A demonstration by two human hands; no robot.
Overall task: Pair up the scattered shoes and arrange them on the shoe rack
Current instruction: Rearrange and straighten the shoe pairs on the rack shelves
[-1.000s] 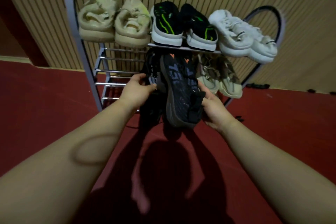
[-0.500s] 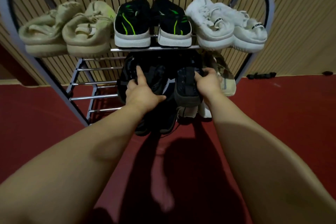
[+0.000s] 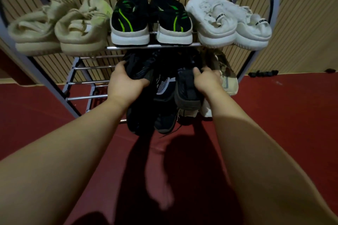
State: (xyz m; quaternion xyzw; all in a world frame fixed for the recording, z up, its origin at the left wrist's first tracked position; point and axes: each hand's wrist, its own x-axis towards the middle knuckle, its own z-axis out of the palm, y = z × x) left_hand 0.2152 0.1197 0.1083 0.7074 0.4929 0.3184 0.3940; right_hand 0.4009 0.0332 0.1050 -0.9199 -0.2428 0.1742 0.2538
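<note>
The left hand grips a black shoe, fingers curled over its heel. The right hand grips a second black shoe, fingers curled on its top edge. Both shoes are at the second shelf of the rack, under the top bar, with another dark shoe between them. On the top shelf stand three pairs: beige, black-green and white. A tan shoe lies just beside the right hand. The floor is red.
</note>
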